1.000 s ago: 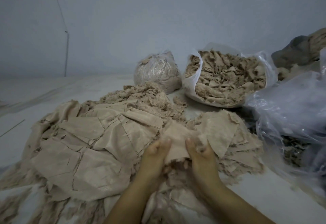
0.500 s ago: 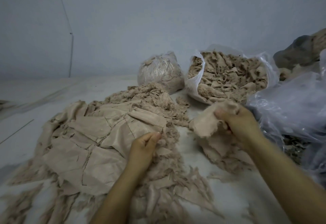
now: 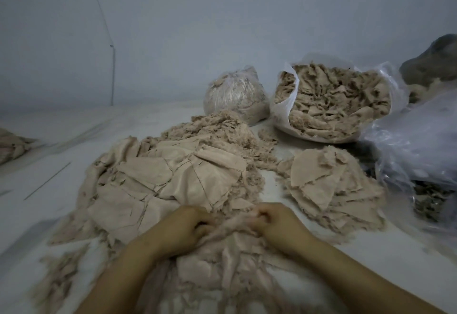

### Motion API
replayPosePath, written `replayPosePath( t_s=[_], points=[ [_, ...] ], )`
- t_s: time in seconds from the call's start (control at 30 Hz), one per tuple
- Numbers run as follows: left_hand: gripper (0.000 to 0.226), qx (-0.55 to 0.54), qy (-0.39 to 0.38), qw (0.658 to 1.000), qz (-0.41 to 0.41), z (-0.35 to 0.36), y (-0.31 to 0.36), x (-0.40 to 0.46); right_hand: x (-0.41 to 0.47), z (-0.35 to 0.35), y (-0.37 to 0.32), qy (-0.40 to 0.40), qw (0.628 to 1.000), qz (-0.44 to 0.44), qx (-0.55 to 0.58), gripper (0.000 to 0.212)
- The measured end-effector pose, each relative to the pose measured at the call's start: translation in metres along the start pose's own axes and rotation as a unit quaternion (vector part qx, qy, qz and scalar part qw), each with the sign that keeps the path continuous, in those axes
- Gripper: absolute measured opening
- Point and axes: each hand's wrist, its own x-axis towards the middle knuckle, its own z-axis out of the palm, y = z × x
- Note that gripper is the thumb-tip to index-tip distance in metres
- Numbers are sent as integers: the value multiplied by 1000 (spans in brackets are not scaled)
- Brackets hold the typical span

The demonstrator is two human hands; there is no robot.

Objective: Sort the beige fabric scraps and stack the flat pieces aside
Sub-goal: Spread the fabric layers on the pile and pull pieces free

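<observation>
Beige fabric scraps, frayed and crumpled [image 3: 222, 259], lie heaped on the pale floor [image 3: 61, 140] nearest the viewer, and both bare hands are dug into the top of that heap. The left hand [image 3: 181, 229] has its fingers curled down into the cloth, gripping a wad of it; the right hand [image 3: 277, 222] is also curled, pinching a bunch of the same scraps close beside the left.

Left of the hands and a little farther off spreads a broad layer of flat beige cloth pieces [image 3: 163, 185], overlapping one another. Behind it sits a mound of shredded beige fluff [image 3: 217, 130]. To the right, well apart from the broad layer, is a smaller stack of flat beige pieces [image 3: 329, 185].

Far right, an open white plastic bag [image 3: 286, 106] is filled with crumpled beige scraps, and just left of it stands a tied clear plastic bag [image 3: 235, 93] of similar material. Crinkled clear plastic sheeting [image 3: 415, 145] fills the right edge.
</observation>
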Motion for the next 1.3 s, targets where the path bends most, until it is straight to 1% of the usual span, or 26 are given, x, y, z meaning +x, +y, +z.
replayPosePath(
  t_s=[0.03, 0.1, 0.13, 0.2, 0.27, 0.3, 0.33, 0.37, 0.4, 0.43, 0.5, 0.53, 0.57, 0.67, 0.73, 0.83, 0.93, 1.0, 1.07, 1.13, 1.17, 1.2, 1.23, 1.27, 1.3],
  points=[
    [18, -51, 27, 998, -15, 0, 0, -2, -1, -5, 0, 15, 996, 26, 84, 28],
    [24, -172, 79, 981, -34, 2, 3, -5, -6, -10, 0, 9, 969, 63, 240, 30],
    [26, -203, 89, 975, -30, 1, 8, -5, -9, -11, -1, 10, 959, 68, 276, 32],
    [28, -214, 74, 974, -9, 0, 16, -2, -11, -12, -4, 44, 952, 62, 296, 34],
    [31, -231, 65, 971, 3, -1, 22, 2, -12, -10, -8, 96, 937, 60, 330, 30],
    [34, -247, 73, 966, 4, -2, 26, 4, -14, -9, -11, 106, 928, 56, 354, 27],
    [35, -261, 79, 962, 6, -3, 28, 6, -16, -7, -15, 98, 925, 51, 363, 27],
    [34, -266, 82, 960, 10, -2, 32, 7, -18, -3, -18, 74, 930, 50, 357, 33],
    [34, -266, 83, 960, 15, -1, 37, 8, -20, 1, -22, 48, 937, 49, 341, 40],
    [33, -266, 90, 960, 13, 0, 40, 8, -22, 4, -26, 44, 944, 46, 322, 39],
    [33, -262, 138, 955, -20, 2, 38, 5, -26, 3, -35, 105, 943, 36, 313, 21],
    [32, -261, 165, 950, -43, 4, 33, 3, -27, 0, -35, 138, 938, 37, 317, 23],
    [31, -254, 176, 949, -65, 7, 27, 0, -28, -2, -35, 152, 936, 38, 316, 27],
    [34, -193, 173, 961, -92, 13, 17, -5, -30, -3, -38, 173, 935, 20, 309, 30],
    [34, -166, 188, 964, -92, 15, 18, -4, -27, -1, -41, 228, 908, 18, 350, 29],
    [33, -125, 196, 968, -93, 21, 15, -4, -20, 1, -37, 307, 869, 24, 386, 36],
    [35, -102, 200, 971, -88, 21, 10, -6, -13, 4, -30, 353, 842, 38, 406, 32],
    [37, -111, 204, 970, -66, 20, 12, -3, -6, 6, -26, 370, 830, 45, 414, 33],
    [38, -182, 181, 966, -22, 18, 20, 2, 0, 7, -27, 356, 830, 40, 427, 36],
    [31, -235, 126, 964, 21, 18, 25, 11, 3, 4, -30, 302, 845, 34, 440, 30],
    [32, -241, 110, 964, 32, 17, 25, 15, 3, 2, -31, 256, 862, 39, 435, 30],
    [34, -255, 111, 960, 33, 18, 24, 19, 0, 0, -30, 196, 886, 52, 417, 37],
    [34, -286, 128, 949, 22, 17, 23, 22, -2, -2, -27, 124, 911, 73, 387, 43],
    [32, -333, 153, 930, 10, 16, 22, 26, -6, -3, -26, 55, 930, 90, 351, 41],
    [31, -376, 171, 911, 5, 14, 22, 28, -10, -4, -25, 13, 944, 98, 316, 32]
  ],
)
